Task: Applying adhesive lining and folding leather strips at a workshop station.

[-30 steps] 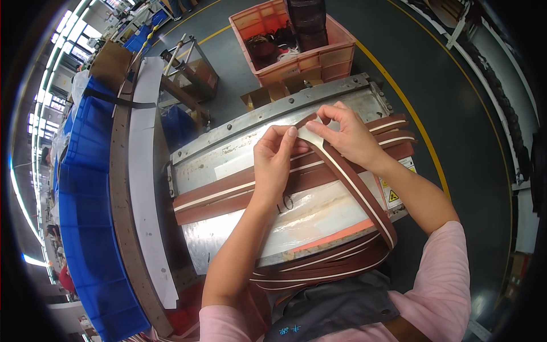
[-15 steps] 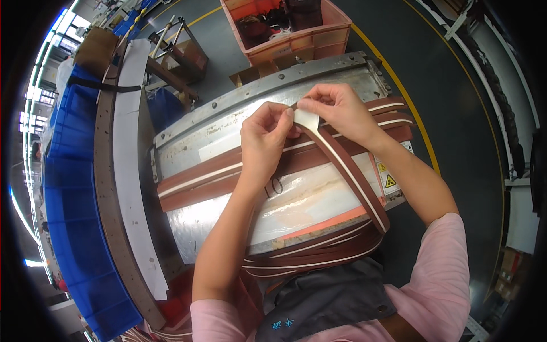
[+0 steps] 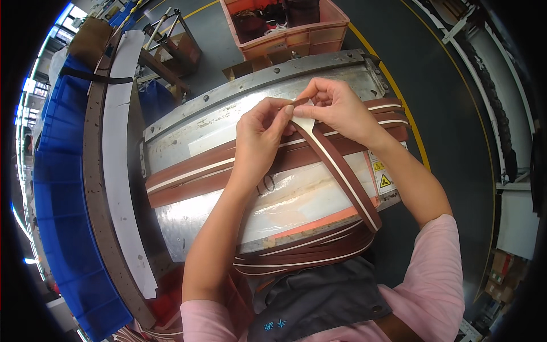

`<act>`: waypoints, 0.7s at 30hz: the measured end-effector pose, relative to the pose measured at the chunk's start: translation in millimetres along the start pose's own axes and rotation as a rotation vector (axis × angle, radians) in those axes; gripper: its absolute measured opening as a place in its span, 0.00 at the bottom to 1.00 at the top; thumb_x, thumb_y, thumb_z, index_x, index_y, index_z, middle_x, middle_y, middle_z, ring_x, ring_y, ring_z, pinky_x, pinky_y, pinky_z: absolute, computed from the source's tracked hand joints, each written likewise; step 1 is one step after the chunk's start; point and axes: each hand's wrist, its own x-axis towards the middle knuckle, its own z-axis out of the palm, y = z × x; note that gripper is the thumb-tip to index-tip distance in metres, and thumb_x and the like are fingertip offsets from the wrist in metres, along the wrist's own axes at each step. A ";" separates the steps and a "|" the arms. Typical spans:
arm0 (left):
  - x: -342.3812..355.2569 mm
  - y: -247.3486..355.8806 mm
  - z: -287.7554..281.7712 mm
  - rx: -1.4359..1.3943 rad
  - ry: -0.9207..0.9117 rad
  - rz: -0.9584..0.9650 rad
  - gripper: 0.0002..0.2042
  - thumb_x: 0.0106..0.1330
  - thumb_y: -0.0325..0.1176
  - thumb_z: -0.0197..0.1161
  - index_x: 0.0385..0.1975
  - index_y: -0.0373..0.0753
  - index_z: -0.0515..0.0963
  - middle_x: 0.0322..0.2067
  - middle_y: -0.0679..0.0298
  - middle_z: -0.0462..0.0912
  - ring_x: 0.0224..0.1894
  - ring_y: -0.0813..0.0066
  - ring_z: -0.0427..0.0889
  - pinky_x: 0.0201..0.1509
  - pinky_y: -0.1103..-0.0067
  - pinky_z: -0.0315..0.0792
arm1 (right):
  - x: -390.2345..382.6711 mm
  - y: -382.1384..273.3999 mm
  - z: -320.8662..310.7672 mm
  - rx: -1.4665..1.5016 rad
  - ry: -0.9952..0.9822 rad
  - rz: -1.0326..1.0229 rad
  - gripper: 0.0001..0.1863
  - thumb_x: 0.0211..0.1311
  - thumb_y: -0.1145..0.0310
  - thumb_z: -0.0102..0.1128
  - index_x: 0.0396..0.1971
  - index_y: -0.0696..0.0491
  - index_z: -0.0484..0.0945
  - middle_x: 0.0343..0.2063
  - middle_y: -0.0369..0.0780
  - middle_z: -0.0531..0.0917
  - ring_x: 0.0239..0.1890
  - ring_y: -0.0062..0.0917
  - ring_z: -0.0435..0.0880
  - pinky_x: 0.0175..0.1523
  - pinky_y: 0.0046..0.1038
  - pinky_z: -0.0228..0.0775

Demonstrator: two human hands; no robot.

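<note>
A long brown strip with a white centre stripe (image 3: pixel 345 181) runs from the near edge of a metal machine top up to my fingers. It splits at its end, where a pale flap (image 3: pixel 304 123) spreads between the two brown edges. My left hand (image 3: pixel 261 132) pinches the left side of this end between thumb and fingers. Close beside it, my right hand (image 3: pixel 337 112) pinches the other side with thumb and bent fingers. More brown-and-white strips (image 3: pixel 194 174) lie across the metal top under my hands. A looped bundle of strips (image 3: pixel 302 257) hangs at the near edge.
The metal machine top (image 3: pixel 222 219) has a bolted rail along its far side and warning labels (image 3: pixel 383 175) at right. A pink crate (image 3: pixel 290 43) with dark items stands beyond it. Blue bins (image 3: pixel 62 194) and a long white-covered ledge (image 3: pixel 122 171) line the left.
My right thumb and fingers have shifted closer to my left fingertips at the strip's end. The whole view has moved slightly, so the scene sits a little further left.
</note>
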 end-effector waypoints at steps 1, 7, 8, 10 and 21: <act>0.6 -1.4 -2.7 0.020 -0.035 -0.008 0.08 0.80 0.31 0.64 0.46 0.31 0.84 0.32 0.67 0.87 0.33 0.85 0.83 0.40 0.85 0.79 | -0.6 -1.6 0.2 -0.019 -0.008 0.001 0.12 0.67 0.69 0.75 0.44 0.59 0.84 0.29 0.31 0.85 0.31 0.09 0.80 0.36 0.16 0.71; 1.3 -3.5 1.6 0.015 -0.038 -0.024 0.10 0.80 0.31 0.63 0.43 0.30 0.85 0.29 0.65 0.86 0.31 0.83 0.83 0.39 0.83 0.78 | -0.1 -0.7 -7.8 0.000 -0.053 -0.027 0.11 0.68 0.70 0.73 0.44 0.59 0.84 0.29 0.32 0.86 0.32 0.11 0.82 0.38 0.17 0.73; 1.8 -3.8 1.1 0.034 -0.046 -0.023 0.10 0.80 0.31 0.63 0.43 0.30 0.85 0.29 0.66 0.86 0.31 0.83 0.83 0.38 0.83 0.78 | -0.3 -1.8 -9.0 0.000 -0.055 -0.025 0.11 0.68 0.70 0.73 0.44 0.59 0.84 0.29 0.32 0.86 0.32 0.11 0.82 0.38 0.17 0.73; 2.0 -5.1 -0.1 0.035 -0.053 -0.039 0.10 0.80 0.32 0.63 0.43 0.30 0.85 0.29 0.66 0.86 0.31 0.83 0.83 0.38 0.83 0.78 | -1.1 -5.7 -10.3 -0.037 -0.076 -0.010 0.09 0.69 0.70 0.72 0.43 0.59 0.85 0.29 0.32 0.87 0.32 0.11 0.82 0.39 0.16 0.73; 4.1 -1.7 -9.6 0.072 -0.161 -0.075 0.10 0.81 0.35 0.64 0.44 0.34 0.85 0.34 0.72 0.85 0.34 0.88 0.78 0.42 0.86 0.75 | 5.8 7.4 -3.3 -0.102 0.012 -0.065 0.10 0.77 0.65 0.67 0.36 0.56 0.83 0.28 0.31 0.87 0.28 0.07 0.79 0.33 0.15 0.69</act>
